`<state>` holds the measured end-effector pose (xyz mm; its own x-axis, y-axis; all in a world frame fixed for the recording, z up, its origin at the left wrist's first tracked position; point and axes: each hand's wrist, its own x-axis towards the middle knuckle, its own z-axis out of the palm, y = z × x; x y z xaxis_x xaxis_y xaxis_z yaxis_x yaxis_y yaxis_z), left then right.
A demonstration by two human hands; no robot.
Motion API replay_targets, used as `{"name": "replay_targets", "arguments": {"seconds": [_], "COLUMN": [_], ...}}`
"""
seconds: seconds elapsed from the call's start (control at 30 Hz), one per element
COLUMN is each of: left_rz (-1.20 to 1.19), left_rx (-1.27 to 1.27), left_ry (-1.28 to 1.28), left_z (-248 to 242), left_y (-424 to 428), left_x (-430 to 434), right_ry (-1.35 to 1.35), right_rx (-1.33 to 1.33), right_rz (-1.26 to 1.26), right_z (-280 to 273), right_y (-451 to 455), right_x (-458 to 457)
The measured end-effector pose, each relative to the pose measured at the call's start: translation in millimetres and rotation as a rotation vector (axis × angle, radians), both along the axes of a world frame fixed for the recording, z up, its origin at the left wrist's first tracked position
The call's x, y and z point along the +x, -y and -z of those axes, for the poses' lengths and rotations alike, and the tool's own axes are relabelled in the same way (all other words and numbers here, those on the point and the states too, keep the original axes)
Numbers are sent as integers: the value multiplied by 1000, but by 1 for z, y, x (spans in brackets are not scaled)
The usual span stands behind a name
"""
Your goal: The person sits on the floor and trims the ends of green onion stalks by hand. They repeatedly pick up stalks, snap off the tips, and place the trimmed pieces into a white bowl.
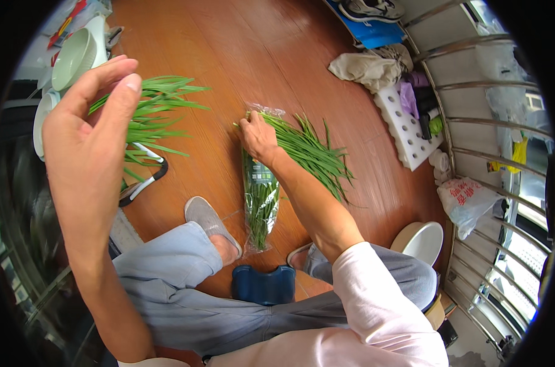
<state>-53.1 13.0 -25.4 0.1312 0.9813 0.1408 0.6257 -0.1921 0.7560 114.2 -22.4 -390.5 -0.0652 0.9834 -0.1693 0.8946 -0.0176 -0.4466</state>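
My left hand (96, 103) is raised at the left, close to the camera, thumb and fingertips apart, with nothing plainly held. Behind it, partly hidden, long green leaves (156, 112) spread over a black-and-white curved handle (156, 167). My right hand (259, 135) pinches the pale stem ends of a bunch of long, flat green leaves, like garlic chives (305, 147), fanned out to the right on the floor. Under and below that hand lies a clear plastic bag (261, 202) with a printed dark label and more green stems in it.
A blue plastic stool (263, 284) stands between my legs. Pale green basins (74, 58) are at upper left. Along the right railing are a white foam tray with holes (403, 126), a cloth (367, 69), a shoe (371, 9), a plastic bag (467, 202) and a white basin (424, 245).
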Motion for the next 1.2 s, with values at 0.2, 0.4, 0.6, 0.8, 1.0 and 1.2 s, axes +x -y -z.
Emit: {"name": "replay_targets", "arguments": {"seconds": [0.2,0.4,0.6,0.8,1.0,1.2], "left_rz": [-6,52,186,514,525,566], "left_rx": [0,23,-46,-163,-35,-193], "left_ry": [118,36,-10,86,218,417], "left_z": [1,1,3,15,6,2], "left_y": [0,11,23,57,98,119], "left_x": [2,19,42,70,88,93], "right_ry": [-244,-288,-432,-558,-829,-712], "right_rx": [14,135,202,244,404,573], "right_rz": [122,299,348,340,405,312], "right_z": [-30,-95,-192,-325,-374,-361], "right_y": [7,22,37,78,127,130], "right_x": [14,53,93,119,101,87]}}
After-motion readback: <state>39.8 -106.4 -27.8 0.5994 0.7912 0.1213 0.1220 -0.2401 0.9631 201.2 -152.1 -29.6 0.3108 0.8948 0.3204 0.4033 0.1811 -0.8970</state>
